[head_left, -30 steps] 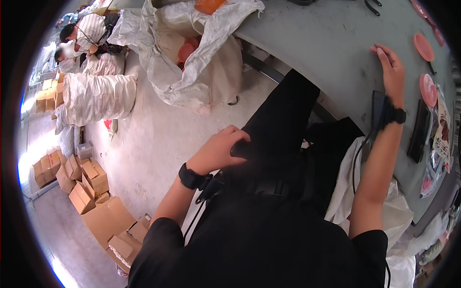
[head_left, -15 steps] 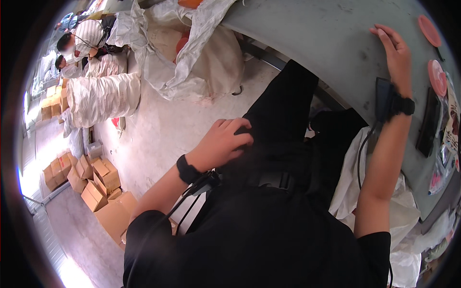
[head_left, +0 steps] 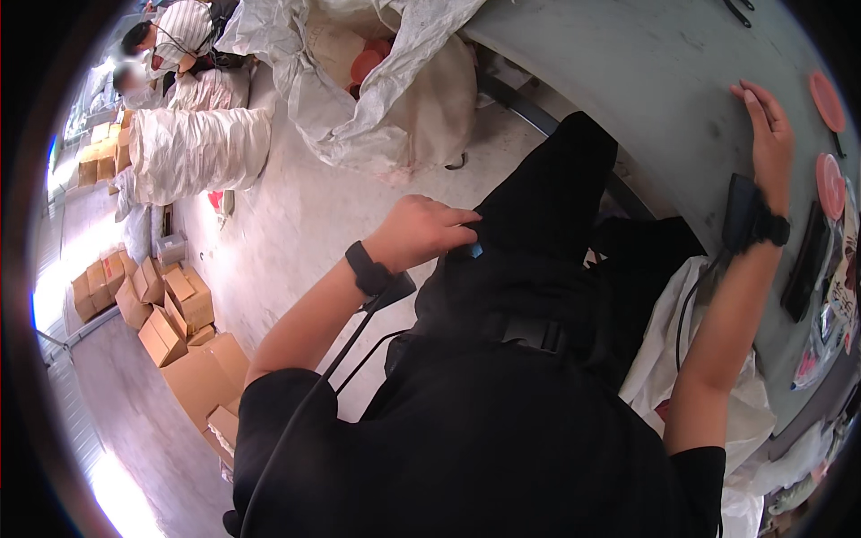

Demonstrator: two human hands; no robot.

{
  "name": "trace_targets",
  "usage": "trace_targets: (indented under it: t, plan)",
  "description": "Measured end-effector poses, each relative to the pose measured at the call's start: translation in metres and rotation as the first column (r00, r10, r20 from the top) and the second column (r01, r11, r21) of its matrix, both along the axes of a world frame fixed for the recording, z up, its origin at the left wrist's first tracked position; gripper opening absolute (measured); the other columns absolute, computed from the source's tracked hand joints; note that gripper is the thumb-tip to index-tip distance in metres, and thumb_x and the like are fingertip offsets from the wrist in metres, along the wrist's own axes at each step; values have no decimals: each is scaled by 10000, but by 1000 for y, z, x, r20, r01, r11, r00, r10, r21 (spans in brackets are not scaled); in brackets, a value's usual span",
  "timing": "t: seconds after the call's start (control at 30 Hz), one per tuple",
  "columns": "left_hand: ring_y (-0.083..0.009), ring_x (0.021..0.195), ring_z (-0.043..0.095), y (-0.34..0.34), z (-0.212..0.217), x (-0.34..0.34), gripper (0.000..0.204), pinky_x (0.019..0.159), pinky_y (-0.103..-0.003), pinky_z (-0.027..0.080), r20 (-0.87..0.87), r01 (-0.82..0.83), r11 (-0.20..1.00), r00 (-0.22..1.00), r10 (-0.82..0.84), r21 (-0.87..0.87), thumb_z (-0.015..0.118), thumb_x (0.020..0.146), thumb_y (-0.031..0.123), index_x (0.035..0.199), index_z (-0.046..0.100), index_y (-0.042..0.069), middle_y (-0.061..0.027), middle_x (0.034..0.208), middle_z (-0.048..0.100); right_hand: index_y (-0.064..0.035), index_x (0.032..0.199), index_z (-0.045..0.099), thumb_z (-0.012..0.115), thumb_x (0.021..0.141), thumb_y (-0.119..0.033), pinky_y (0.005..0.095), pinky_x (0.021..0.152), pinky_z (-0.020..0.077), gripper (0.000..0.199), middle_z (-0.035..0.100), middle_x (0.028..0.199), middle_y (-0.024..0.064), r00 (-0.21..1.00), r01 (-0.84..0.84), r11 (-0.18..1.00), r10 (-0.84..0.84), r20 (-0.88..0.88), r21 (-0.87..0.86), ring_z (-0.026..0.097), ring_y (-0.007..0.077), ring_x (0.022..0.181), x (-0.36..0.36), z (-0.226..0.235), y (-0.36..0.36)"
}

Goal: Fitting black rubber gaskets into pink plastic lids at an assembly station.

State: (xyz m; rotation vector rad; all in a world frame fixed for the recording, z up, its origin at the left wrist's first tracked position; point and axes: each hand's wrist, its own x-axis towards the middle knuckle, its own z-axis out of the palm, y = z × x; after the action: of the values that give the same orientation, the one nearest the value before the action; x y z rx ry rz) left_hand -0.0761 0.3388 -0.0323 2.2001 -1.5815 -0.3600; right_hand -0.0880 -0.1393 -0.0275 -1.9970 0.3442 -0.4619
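Observation:
My left hand (head_left: 423, 231) rests at the top of my thigh, its fingers drawn together against my black trousers (head_left: 547, 197). Just below the fingertips a small light-blue thing (head_left: 476, 250) shows; what it is, and whether the fingers grip it, is too small to tell. On the grey table (head_left: 619, 72) lies my right hand (head_left: 769, 134), with its fingers stretched out and nothing in them. Nearest to it are two pink round pieces, one with a dark handle (head_left: 828, 101) and one below it (head_left: 830, 186).
A large white sack (head_left: 421, 117) holding red pieces stands beside the table. Further left are another white sack (head_left: 197, 152), cardboard boxes (head_left: 202, 368) and people at work (head_left: 184, 36). A long black object (head_left: 803, 260) and plastic bags lie at the table's right. Cables run from both wrists.
My left hand has moved up slightly and its curled fingers have come together, with a light-blue bit now showing beneath. The view has shifted; my right hand stays on the table.

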Motion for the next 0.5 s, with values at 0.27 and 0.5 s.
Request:
trace_targets:
  t: [0.27,0.5]
  plan:
    - [-183,674,618,9,-12,-3,145,580,-319,500,222,37,999,975,-33,-14,671,683,141,729,534,129,-49,1187,624,-8,1142,634,552,964,-203,234,977,389,276,691,1052,74,999,30,999,-31,-24,-32,590,108,1035,0,3,3]
    - [-228,760,655,9,4,-9,214,604,-326,522,-83,-87,981,991,102,173,744,665,167,811,592,133,-97,1357,527,-8,1134,639,554,966,-197,237,976,392,267,690,1051,74,998,45,998,-47,-43,-52,596,115,1046,-1,5,3]
